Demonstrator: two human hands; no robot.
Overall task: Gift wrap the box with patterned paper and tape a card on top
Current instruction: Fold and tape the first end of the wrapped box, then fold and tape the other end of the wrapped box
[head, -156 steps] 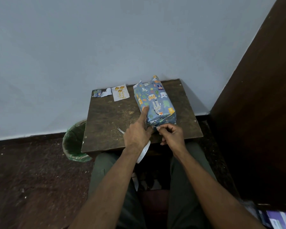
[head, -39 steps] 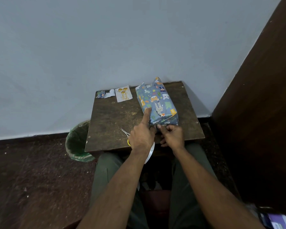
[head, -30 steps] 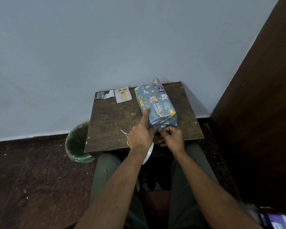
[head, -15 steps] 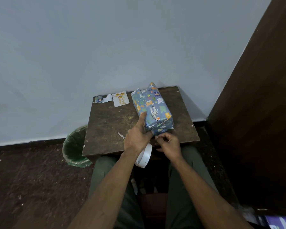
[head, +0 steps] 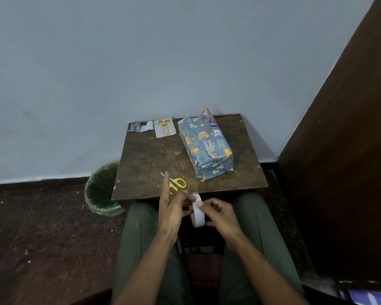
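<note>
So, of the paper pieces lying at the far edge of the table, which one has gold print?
The white card, beside the wrapped box; the smaller scraps left of it show no gold.

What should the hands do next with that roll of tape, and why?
Probably peel a short strip off the tape roll, which both the left hand and the right hand hold above the lap. The wrapped box has a far end whose paper sticks up unfolded, and the card lies loose on the table, so tape is needed.

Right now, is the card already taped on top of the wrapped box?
No. The card lies flat on the table, apart from the wrapped box.
</note>
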